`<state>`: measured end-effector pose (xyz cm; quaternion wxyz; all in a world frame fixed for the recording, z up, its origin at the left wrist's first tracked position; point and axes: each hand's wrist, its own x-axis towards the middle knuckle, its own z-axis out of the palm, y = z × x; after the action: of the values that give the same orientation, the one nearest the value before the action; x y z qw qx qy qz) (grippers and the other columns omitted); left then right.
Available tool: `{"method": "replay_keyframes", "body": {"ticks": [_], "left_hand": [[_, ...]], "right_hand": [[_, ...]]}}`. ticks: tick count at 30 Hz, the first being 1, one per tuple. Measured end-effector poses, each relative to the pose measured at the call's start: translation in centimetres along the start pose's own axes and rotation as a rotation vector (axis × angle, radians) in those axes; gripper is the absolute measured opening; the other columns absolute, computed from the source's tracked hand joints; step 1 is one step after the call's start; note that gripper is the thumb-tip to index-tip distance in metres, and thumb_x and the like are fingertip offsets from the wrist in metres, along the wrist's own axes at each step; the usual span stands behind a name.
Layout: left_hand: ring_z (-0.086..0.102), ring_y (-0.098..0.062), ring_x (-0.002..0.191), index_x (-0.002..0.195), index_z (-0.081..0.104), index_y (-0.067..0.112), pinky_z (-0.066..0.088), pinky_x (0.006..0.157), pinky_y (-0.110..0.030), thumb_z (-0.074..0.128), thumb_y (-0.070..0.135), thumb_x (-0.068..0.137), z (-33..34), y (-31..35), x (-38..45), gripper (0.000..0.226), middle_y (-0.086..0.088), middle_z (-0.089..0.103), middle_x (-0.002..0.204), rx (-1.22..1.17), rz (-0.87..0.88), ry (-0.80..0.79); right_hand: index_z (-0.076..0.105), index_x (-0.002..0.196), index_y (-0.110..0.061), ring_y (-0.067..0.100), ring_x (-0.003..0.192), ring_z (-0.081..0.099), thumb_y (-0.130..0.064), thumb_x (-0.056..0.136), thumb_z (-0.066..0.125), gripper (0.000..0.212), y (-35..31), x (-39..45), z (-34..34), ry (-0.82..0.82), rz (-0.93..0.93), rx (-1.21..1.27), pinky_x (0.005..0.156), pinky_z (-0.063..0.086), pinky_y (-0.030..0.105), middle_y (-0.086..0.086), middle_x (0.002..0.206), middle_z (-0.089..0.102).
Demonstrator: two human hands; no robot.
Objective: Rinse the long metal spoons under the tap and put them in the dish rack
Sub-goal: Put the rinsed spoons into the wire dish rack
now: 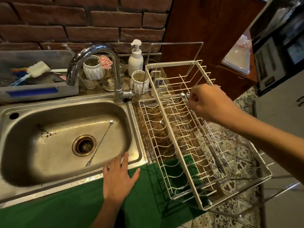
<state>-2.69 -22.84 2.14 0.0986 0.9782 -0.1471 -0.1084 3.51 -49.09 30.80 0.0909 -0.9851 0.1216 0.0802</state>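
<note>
We are resting the left hand (118, 179) on the front rim of the sink (69, 183), fingers (125, 159) spread flat and gripping nothing. Just beyond the fingertips, one long metal spoon (100, 143) is lying in the basin beside the drain (83, 145), bowl end toward the tap (98, 63), forked end toward us. No water is visibly running from the spout, so we are judging this spoon as not yet rinsed.

To the right, the dish rack (166, 137) is standing on the worktop (139, 112) beside the sink, part of it overhanging the patterned floor (238, 162). We are holding the right hand (209, 102) over the far end of the rack, fingers curled together around the upper ends of two or more spoons (183, 96), whose bowls are showing just left of the knuckles. Their twisted shafts are running down the rack's right-hand section toward the near end. Whether the fingers are pinching them or letting go, we cannot tell.

Judged progress: at least two spoons are reaching the rack, and one is remaining in the basin. The remaining work is appearing to be one pick-up, one rinse and one placement.

Farther back, a soap dispenser (135, 58) and white ribbed cups (93, 68) are standing against the brick wall (82, 22)
</note>
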Motion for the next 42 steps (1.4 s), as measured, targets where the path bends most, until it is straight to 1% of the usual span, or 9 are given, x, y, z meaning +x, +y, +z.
{"method": "replay_keyframes", "body": {"ticks": [4, 8, 12, 15, 18, 22, 25, 31, 42], "left_hand": [[0.056, -0.027, 0.126, 0.147, 0.048, 0.019, 0.04, 0.108, -0.053, 0.034, 0.075, 0.091, -0.4, 0.1, 0.0, 0.081, -0.008, 0.061, 0.137, -0.034, -0.016, -0.035], [0.056, -0.03, 0.126, 0.142, 0.052, 0.018, 0.042, 0.107, -0.056, 0.033, 0.075, 0.091, -0.2, -0.3, 0.2, 0.079, -0.011, 0.062, 0.136, -0.071, -0.004, -0.076], [0.053, -0.03, 0.127, 0.131, 0.063, 0.016, 0.038, 0.109, -0.055, 0.034, 0.076, 0.088, -0.2, -0.4, 0.7, 0.08, -0.013, 0.063, 0.133, -0.05, 0.028, -0.114], [0.048, -0.034, 0.134, 0.105, 0.077, 0.009, 0.032, 0.114, -0.059, 0.031, 0.067, 0.098, 0.1, -0.7, 0.7, 0.074, -0.018, 0.062, 0.137, -0.089, 0.035, -0.273], [0.038, -0.037, 0.144, 0.141, 0.056, 0.011, 0.012, 0.123, -0.058, 0.037, 0.046, 0.105, 0.8, -1.3, 0.9, 0.053, -0.019, 0.051, 0.149, -0.167, -0.039, -0.276], [0.037, -0.032, 0.144, 0.156, 0.033, 0.026, 0.028, 0.118, -0.052, 0.037, 0.076, 0.088, 0.6, -0.8, 1.4, 0.085, -0.01, 0.04, 0.158, -0.273, -0.017, -0.209], [0.047, -0.031, 0.14, 0.152, 0.043, 0.022, 0.023, 0.121, -0.053, 0.039, 0.073, 0.09, 0.9, -0.9, 1.2, 0.08, -0.008, 0.051, 0.153, -0.272, -0.006, -0.171], [0.051, -0.03, 0.138, 0.145, 0.052, 0.022, 0.033, 0.116, -0.052, 0.045, 0.069, 0.084, 0.5, -0.9, 1.0, 0.077, -0.007, 0.056, 0.147, -0.184, 0.025, -0.214], [0.046, -0.029, 0.14, 0.143, 0.054, 0.024, 0.007, 0.12, -0.049, 0.045, 0.073, 0.084, 0.9, -1.1, 0.7, 0.077, -0.006, 0.054, 0.149, -0.197, 0.007, -0.281]], "right_hand": [[0.064, 0.087, -0.017, 0.005, 0.069, 0.057, -0.018, 0.097, 0.061, 0.01, -7.4, 2.4, -2.0, 0.085, -0.246, 0.184, 0.056, 0.043, 0.017, -0.005, 0.079, 0.06], [0.066, 0.095, -0.01, 0.022, 0.079, 0.069, -0.016, 0.097, 0.059, 0.009, -15.4, 8.1, 1.8, -0.109, -0.331, 0.201, 0.074, 0.062, 0.039, 0.007, 0.086, 0.067], [0.061, 0.099, -0.001, 0.031, 0.078, 0.073, -0.008, 0.097, 0.056, 0.009, -19.5, 14.1, 10.1, -0.365, -0.253, 0.121, 0.068, 0.064, 0.038, 0.016, 0.092, 0.07], [0.06, 0.123, 0.004, 0.035, 0.103, 0.064, -0.011, 0.097, 0.051, 0.031, -20.3, 17.0, 16.9, -0.424, -0.194, 0.102, 0.074, 0.05, 0.033, 0.025, 0.115, 0.063], [0.054, 0.128, -0.001, 0.033, 0.107, 0.066, -0.013, 0.097, 0.054, 0.034, -20.1, 18.0, 23.8, -0.468, -0.025, 0.18, 0.071, 0.05, 0.032, 0.018, 0.12, 0.062], [0.058, 0.13, 0.002, 0.01, 0.064, 0.053, -0.006, 0.093, 0.059, 0.038, -19.6, 18.1, 31.5, -0.584, 0.135, 0.295, 0.047, 0.044, 0.017, 0.005, 0.084, 0.056], [0.054, 0.128, -0.001, 0.026, 0.096, 0.068, -0.002, 0.091, 0.055, 0.038, -19.9, 17.7, 35.7, -0.587, 0.314, 0.439, 0.076, 0.059, 0.031, 0.012, 0.101, 0.061], [0.064, 0.11, 0.0, 0.034, 0.093, 0.073, 0.001, 0.086, 0.063, 0.024, -21.6, 17.5, 39.7, -0.47, 0.591, 0.615, 0.079, 0.061, 0.04, 0.018, 0.11, 0.072], [0.063, 0.111, -0.004, 0.026, 0.081, 0.067, -0.003, 0.083, 0.071, 0.029, -22.4, 17.9, 38.2, -0.437, 0.581, 0.633, 0.073, 0.058, 0.033, 0.008, 0.092, 0.065]]}}
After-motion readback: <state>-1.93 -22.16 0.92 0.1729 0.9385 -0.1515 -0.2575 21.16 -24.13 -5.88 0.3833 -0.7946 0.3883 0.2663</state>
